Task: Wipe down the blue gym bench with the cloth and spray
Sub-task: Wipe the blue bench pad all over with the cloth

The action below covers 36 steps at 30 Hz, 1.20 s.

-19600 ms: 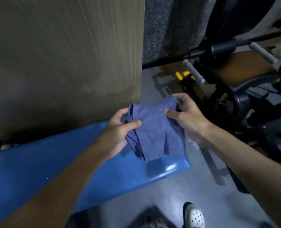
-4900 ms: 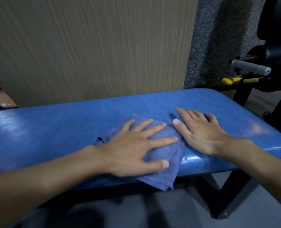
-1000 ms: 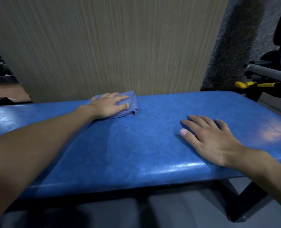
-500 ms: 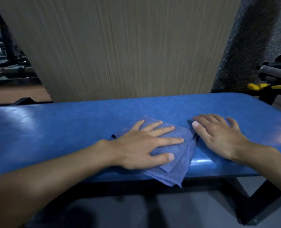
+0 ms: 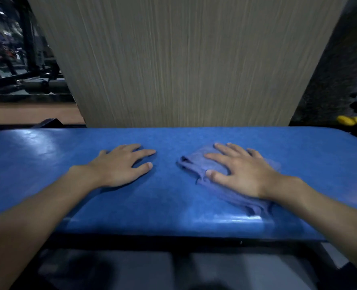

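While both your palms lie flat on the blue gym bench (image 5: 173, 197), only one has the cloth: your right hand (image 5: 242, 170), right of centre in the frame, presses with fingers spread on the crumpled blue cloth (image 5: 196, 162), not gripping it. The cloth sticks out past the fingertips toward frame centre and trails under the wrist to the bench's near edge. Your left hand (image 5: 119, 166), left of centre, rests empty and spread on bare vinyl, apart from the cloth.

Surface: the bench pad runs across the whole frame, glossy, with light patches at upper left and along the near edge. Right end rounds off at the frame's right side; left end runs out of frame.

Room: a wood-grain panel (image 5: 177, 59) stands upright just behind the far edge. Dark gym equipment (image 5: 27, 80) shows at upper left; a yellow part (image 5: 346, 119) at far right. Grey floor (image 5: 225, 268) below the near edge, blurred. Bare pad lies open between the hands and off to the left.
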### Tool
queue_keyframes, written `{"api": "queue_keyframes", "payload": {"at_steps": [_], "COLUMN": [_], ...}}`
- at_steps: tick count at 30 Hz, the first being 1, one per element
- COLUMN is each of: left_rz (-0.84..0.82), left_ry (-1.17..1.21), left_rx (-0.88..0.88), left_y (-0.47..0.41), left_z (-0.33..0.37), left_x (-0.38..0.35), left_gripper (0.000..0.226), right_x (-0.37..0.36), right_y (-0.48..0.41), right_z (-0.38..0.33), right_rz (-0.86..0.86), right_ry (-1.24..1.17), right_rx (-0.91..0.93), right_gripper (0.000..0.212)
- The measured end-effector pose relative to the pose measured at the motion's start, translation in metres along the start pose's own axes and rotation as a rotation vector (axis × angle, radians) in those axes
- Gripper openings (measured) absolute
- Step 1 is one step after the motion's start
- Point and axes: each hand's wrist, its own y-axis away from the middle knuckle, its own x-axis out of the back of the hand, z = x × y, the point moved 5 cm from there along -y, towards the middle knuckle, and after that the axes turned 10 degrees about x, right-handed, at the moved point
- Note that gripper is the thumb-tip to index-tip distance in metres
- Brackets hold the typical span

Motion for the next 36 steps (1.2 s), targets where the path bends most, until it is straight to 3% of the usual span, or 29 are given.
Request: {"api": "queue_keyframes", "payload": {"at_steps": [3, 6, 8, 12, 16, 19, 24, 27, 29, 32, 36], "left_rz": [0.068, 0.058, 0.085, 0.139, 0.076, 0.066, 0.074, 0.079, 0.078, 0.096, 0.131], "left_ry": [-0.009, 0.041, 0.032, 0.050, 0.057, 0.041, 0.050, 0.039, 0.025, 0.033, 0.109], "left_rx": [-0.017, -0.024, -0.048, -0.018, 0.012, 0.005, 0.000, -0.001, -0.007, -0.022, -0.043], "left_y": [-0.002, -0.005, -0.005, -0.005, 0.000, 0.002, 0.005, 0.005, 0.006, 0.004, 0.001], "left_z": [-0.006, -0.018, -0.024, -0.039, -0.050, -0.049, -0.051, -0.050, -0.047, -0.049, -0.059], "left_x": [0.002, 0.004, 0.005, 0.008, -0.002, -0.004, -0.004, -0.005, -0.006, -0.003, 0.000], "left_gripper": [0.083, 0.085, 0.085, 0.082, 0.081, 0.071, 0.085, 0.082, 0.068, 0.057, 0.078], "right_x": [0.000, -0.004, -0.006, -0.009, -0.005, -0.004, 0.000, -0.005, -0.007, -0.009, -0.012], "right_y": [-0.026, -0.031, -0.023, -0.001, -0.013, -0.048, -0.112, -0.124, -0.120, -0.094, -0.039], "right_z": [0.028, 0.019, -0.013, -0.087, -0.080, -0.037, 0.076, 0.080, 0.050, -0.020, -0.124], "right_rz": [0.033, -0.012, -0.029, -0.085, -0.060, 0.028, 0.057, 0.052, 0.037, 0.012, -0.037], "right_ry": [-0.016, 0.026, 0.050, 0.040, 0.000, -0.009, 0.019, 0.033, 0.045, 0.055, 0.020], "right_rx": [-0.143, -0.142, -0.013, 0.357, 0.438, 0.303, -0.222, -0.325, -0.241, 0.026, 0.453], "right_gripper": [0.068, 0.082, 0.088, 0.076, 0.071, 0.075, 0.064, 0.063, 0.068, 0.081, 0.073]}}
